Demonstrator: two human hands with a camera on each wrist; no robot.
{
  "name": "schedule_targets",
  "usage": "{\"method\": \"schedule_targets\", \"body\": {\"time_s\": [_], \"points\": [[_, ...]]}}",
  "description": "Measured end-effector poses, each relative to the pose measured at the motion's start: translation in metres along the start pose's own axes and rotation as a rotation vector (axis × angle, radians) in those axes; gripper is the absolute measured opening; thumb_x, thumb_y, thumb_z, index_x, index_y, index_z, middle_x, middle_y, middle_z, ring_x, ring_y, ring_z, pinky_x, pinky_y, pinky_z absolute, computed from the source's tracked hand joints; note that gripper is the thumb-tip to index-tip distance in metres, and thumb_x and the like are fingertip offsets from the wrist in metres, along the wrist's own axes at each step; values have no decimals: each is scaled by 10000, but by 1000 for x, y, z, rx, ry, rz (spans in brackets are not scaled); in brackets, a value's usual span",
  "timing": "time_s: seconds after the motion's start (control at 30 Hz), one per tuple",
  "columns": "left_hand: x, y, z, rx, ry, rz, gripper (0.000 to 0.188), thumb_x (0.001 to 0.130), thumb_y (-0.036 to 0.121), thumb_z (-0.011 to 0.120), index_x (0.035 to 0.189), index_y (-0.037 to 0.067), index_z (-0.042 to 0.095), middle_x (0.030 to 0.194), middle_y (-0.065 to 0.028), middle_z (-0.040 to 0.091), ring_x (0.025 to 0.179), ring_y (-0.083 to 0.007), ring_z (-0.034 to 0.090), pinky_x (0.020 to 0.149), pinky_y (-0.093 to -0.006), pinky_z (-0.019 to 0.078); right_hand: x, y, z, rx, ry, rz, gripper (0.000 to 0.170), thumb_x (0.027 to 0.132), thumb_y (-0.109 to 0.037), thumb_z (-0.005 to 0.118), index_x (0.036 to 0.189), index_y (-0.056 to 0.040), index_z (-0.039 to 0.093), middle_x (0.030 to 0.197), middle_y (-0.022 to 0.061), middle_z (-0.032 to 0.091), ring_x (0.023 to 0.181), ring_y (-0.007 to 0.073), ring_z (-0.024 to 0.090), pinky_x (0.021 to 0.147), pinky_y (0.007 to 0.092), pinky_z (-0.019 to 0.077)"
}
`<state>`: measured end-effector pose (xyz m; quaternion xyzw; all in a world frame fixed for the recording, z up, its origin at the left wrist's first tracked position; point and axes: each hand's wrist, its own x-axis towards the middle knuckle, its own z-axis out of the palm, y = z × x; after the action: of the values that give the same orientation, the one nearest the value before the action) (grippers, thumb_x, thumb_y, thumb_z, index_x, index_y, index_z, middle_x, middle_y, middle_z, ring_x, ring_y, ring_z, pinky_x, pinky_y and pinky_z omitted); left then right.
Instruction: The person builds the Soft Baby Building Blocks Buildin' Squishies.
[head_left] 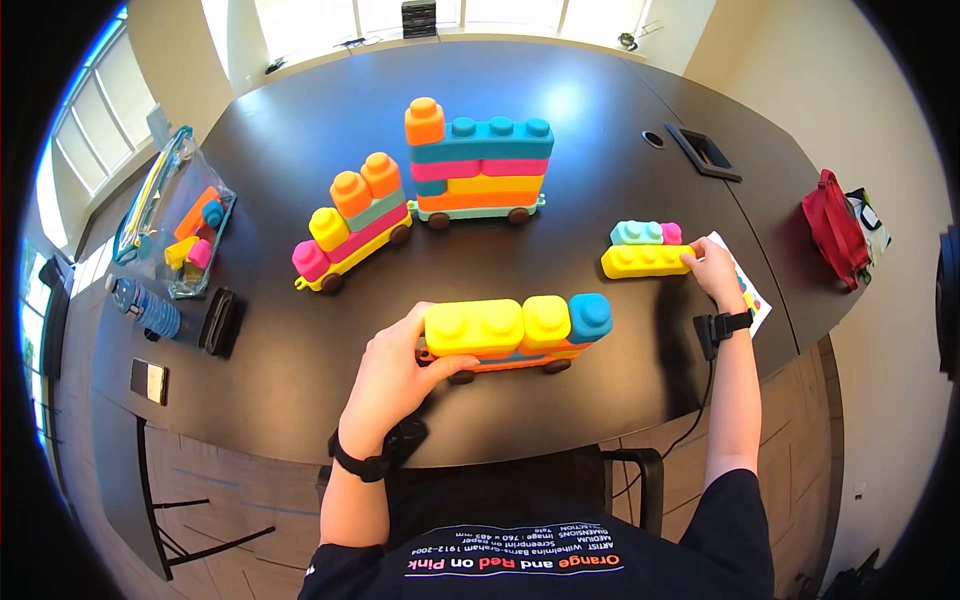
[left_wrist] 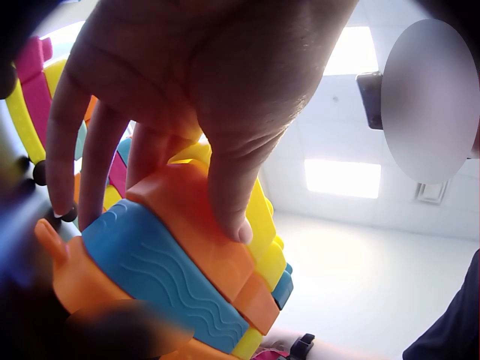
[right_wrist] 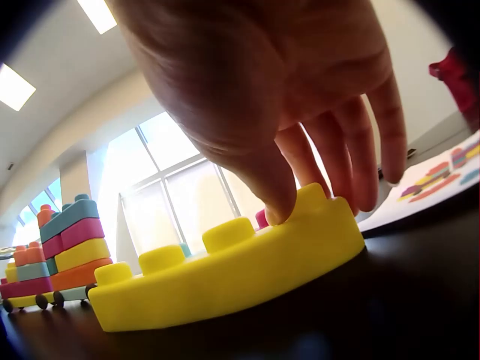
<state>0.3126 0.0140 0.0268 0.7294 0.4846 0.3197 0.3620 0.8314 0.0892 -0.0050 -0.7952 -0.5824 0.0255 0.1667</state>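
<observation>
In the head view my left hand (head_left: 392, 368) grips the left end of a toy block wagon (head_left: 480, 328), thumb on the near side. Yellow blocks and one blue block top the wagon. Up close in the left wrist view, the thumb presses an orange block (left_wrist: 199, 217) above a wavy blue block (left_wrist: 161, 259). Away to the right, my right hand (head_left: 713, 270) pinches the right end of a long yellow block (head_left: 642, 263). The right wrist view has that thumb and index finger at an end stud of the yellow block (right_wrist: 232, 274), which lies on the table.
Behind the long block lie a mint block (head_left: 636, 233) and a pink block (head_left: 671, 234), with a picture sheet (head_left: 752, 290) alongside. Two joined block wagons stand farther back, one tall (head_left: 480, 170), one stepped (head_left: 355, 225). Left are a bag of blocks (head_left: 190, 225) and a bottle (head_left: 145, 305).
</observation>
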Motion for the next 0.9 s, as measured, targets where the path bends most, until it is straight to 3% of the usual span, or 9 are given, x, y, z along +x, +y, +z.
{"method": "schedule_targets", "body": {"time_s": [0.2, 0.27, 0.3, 0.4, 0.43, 0.5, 0.6, 0.7, 0.9], "points": [[1, -3, 0, -5, -1, 3, 491, 854, 172, 908, 1234, 8, 644, 1108, -106, 776, 1030, -232, 760, 897, -347, 596, -29, -33, -31, 91, 181, -118, 300, 938, -219, 796, 1126, -18, 674, 1051, 168, 781, 941, 339, 771, 801, 425, 584], [0, -4, 1, -49, 36, 25, 484, 834, 252, 915, 1191, 43, 665, 1020, -141, 779, 956, -334, 765, 867, -388, 597, -46, -60, -54, 16, 394, -283, 276, 940, -206, 797, 1086, -20, 654, 1064, 155, 780, 965, 343, 771, 808, 427, 586], [0, -5, 1, -49, 35, 23, 484, 834, 252, 915, 1191, 43, 665, 1020, -141, 779, 956, -334, 765, 867, -388, 597, -54, -74, -66, 17, 436, -342, 260, 953, -188, 788, 1091, -21, 644, 1118, 133, 787, 957, 335, 772, 807, 411, 593], [-1, -5, -1, -26, 8, 20, 548, 830, 261, 918, 1254, 46, 645, 1081, -155, 768, 1012, -342, 754, 891, -384, 593, -64, -103, -81, 252, 502, -389, 271, 968, -178, 776, 1115, -6, 628, 1192, 125, 784, 953, 328, 771, 827, 397, 604], [-3, -3, -3, 1, 27, 44, 627, 832, 259, 915, 1339, 55, 608, 1191, -159, 744, 1092, -340, 735, 928, -393, 586, -70, -114, -82, 322, 530, -428, 272, 990, -175, 770, 1118, 8, 614, 1233, 131, 780, 919, 284, 781, 808, 366, 616], [-3, -2, -5, 30, 51, 70, 709, 833, 256, 912, 1425, 63, 572, 1301, -163, 720, 1173, -339, 716, 965, -401, 579, -83, -136, -85, 474, 479, -441, 263, 997, -170, 769, 1111, 9, 612, 1228, 142, 778, 909, 257, 783, 794, 347, 618], [0, 0, -12, -135, 207, 239, 925, 853, 221, 878, 1633, 111, 392, 1576, -114, 566, 1368, -316, 617, 1063, -460, 542, -101, -164, -84, 707, 386, -488, 242, 1009, -159, 767, 1095, 3, 609, 1173, 149, 774, 873, 182, 776, 746, 291, 609], [2, 11, -20, -209, 309, 340, 835, 924, 340, 795, 1629, 105, 416, 1544, -131, 595, 1330, -318, 641, 1044, -448, 548, -123, -190, -75, 803, 178, -482, 264, 979, -161, 796, 1073, -3, 606, 1065, 103, 765, 840, 160, 769, 740, 267, 595], [3, 14, -30, -168, 249, 392, 659, 985, 389, 741, 1540, 88, 555, 1408, -128, 670, 1254, -290, 674, 1022, -416, 556, -139, -208, -62, 695, 152, -548, 278, 941, -192, 833, 1048, -8, 654, 923, 111, 772, 794, 200, 786, 694, 296, 616]]}}
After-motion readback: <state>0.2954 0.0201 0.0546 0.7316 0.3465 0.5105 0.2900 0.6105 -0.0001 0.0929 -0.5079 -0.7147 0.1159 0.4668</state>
